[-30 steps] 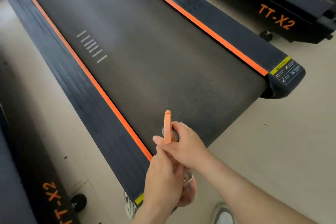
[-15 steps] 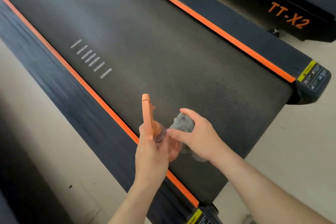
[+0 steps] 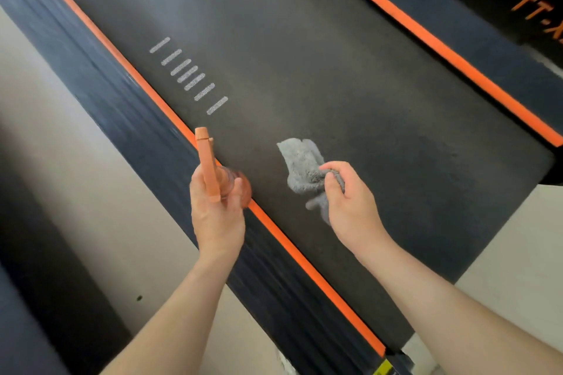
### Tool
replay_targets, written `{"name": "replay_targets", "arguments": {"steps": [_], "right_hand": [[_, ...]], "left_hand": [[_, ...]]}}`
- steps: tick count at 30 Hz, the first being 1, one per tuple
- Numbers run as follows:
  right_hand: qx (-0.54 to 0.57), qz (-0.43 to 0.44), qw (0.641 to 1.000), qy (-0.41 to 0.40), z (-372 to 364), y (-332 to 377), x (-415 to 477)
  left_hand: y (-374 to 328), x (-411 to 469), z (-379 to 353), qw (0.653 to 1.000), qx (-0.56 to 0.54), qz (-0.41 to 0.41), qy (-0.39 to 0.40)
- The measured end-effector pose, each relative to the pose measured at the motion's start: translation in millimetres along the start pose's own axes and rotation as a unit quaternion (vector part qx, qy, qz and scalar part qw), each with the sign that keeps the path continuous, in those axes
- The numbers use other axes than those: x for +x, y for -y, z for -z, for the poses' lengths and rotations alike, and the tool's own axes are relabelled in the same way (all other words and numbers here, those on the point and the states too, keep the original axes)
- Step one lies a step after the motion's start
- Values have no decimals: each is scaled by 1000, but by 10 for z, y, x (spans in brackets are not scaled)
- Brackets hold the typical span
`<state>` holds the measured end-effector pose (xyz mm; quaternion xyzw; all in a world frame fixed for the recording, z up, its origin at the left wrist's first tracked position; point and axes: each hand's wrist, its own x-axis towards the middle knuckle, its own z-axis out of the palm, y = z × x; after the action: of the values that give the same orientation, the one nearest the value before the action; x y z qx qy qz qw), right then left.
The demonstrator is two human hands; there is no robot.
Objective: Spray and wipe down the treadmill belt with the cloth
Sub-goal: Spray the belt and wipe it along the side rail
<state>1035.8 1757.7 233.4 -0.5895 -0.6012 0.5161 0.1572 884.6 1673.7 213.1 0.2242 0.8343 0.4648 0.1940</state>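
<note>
The dark treadmill belt (image 3: 320,70) runs diagonally across the view between two orange stripes. My left hand (image 3: 217,213) holds an orange spray bottle (image 3: 210,167) above the belt's left orange stripe, its nozzle pointing up and away from me. My right hand (image 3: 350,207) grips a crumpled grey cloth (image 3: 303,166) over the near part of the belt. Whether the cloth touches the belt I cannot tell.
Black side rails (image 3: 100,94) with orange stripes (image 3: 426,30) flank the belt. A second treadmill (image 3: 536,6) with orange lettering stands at the upper right, another dark machine (image 3: 27,253) at the left. Pale floor (image 3: 61,119) lies between them. White dashes (image 3: 189,74) mark the belt.
My hands have separated: the left took the spray bottle leftward, the right carried the cloth to the right over the belt. The camera has come closer to the belt.
</note>
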Motion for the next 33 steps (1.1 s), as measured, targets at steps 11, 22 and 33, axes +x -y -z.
{"name": "replay_targets", "arguments": {"steps": [11,22,33], "right_hand": [[215,-213,949,85,0,-296,85],[30,-89,958,269,992,-472,192],[13,-212,966,147,2079,-950,438]], "left_hand": [[525,-31,208,981,5,181,-75],[-208,-924,-957,930,-11,260,260],[-1302,-1279,-1880,954,-130,79,258]]}}
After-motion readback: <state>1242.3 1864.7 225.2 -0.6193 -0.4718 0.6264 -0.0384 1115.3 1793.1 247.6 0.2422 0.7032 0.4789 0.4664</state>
